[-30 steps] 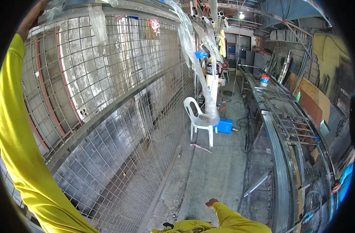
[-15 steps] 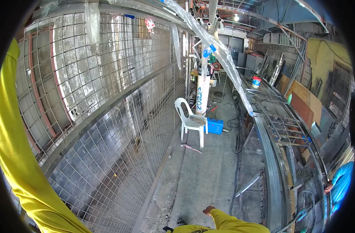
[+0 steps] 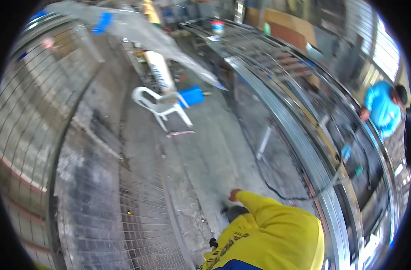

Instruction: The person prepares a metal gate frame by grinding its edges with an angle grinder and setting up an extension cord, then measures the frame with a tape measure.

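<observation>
In the head view, the right hand (image 3: 234, 195) is at lower centre, over the grey floor (image 3: 214, 153) and near the front of the yellow shirt (image 3: 277, 234); it is blurred, so I cannot tell whether it is open or closed, or holds anything. The left hand is out of the frame. A long plastic-wrapped length (image 3: 138, 31) slants from upper left to a tip in the upper middle; what bears it cannot be told. If it swung, its tip could knock the white chair (image 3: 167, 108) below it or scrape the metal rails (image 3: 277, 105) at right, and the loose film could snag on the wire mesh (image 3: 142, 238) at lower left. A foot could catch in the dark cable (image 3: 279, 196) right of centre, since it loops over the walkway's edge. Counted: one wrapped length with one clear blue band (image 3: 102, 22), one chair, one blue box (image 3: 192, 95) just beside it, one red-lidded bucket (image 3: 218, 27) at upper middle, one white post (image 3: 160, 72) with blue lettering, and one other person (image 3: 383, 105) in blue at upper right, one hand on the frame edge. The rails are several, too smeared to number.
</observation>
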Motion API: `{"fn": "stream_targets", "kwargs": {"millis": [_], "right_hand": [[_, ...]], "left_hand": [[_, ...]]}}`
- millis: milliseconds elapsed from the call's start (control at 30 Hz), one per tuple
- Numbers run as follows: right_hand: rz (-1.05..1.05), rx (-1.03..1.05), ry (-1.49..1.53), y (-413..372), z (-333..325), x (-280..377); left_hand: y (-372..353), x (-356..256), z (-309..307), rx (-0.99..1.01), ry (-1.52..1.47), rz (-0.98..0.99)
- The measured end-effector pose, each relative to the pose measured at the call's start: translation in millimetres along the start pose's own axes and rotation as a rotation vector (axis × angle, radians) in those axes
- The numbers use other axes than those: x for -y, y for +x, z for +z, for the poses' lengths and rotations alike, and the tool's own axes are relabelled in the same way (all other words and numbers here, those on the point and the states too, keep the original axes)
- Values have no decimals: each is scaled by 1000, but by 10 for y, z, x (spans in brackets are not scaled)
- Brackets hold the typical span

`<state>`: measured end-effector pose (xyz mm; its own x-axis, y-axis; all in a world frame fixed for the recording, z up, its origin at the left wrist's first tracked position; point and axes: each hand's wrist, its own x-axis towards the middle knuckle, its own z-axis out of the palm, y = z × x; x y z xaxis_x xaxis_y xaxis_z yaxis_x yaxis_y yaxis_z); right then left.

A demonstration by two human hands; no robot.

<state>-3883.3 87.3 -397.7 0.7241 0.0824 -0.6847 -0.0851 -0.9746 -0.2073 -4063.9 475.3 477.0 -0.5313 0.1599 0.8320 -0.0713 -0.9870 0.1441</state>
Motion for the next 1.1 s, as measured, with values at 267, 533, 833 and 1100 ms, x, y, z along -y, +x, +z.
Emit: {"fn": "stream_targets", "kwargs": {"millis": [267, 533, 833, 1100], "right_hand": [[33, -64, 314, -56, -270, -599], [232, 27, 443, 64, -570, -1615], [360, -99, 599, 472, -1078, -2178], [88, -231, 618, 1302, -2526, -1133]], "left_hand": [[-991, -593, 1010, 146, -677, 906], [-2175, -1352, 2872, 522, -478, 428], [-2772, -1389, 4555, 430, -178, 360], [-2773, -779, 5725, 301, -293, -220]]}}
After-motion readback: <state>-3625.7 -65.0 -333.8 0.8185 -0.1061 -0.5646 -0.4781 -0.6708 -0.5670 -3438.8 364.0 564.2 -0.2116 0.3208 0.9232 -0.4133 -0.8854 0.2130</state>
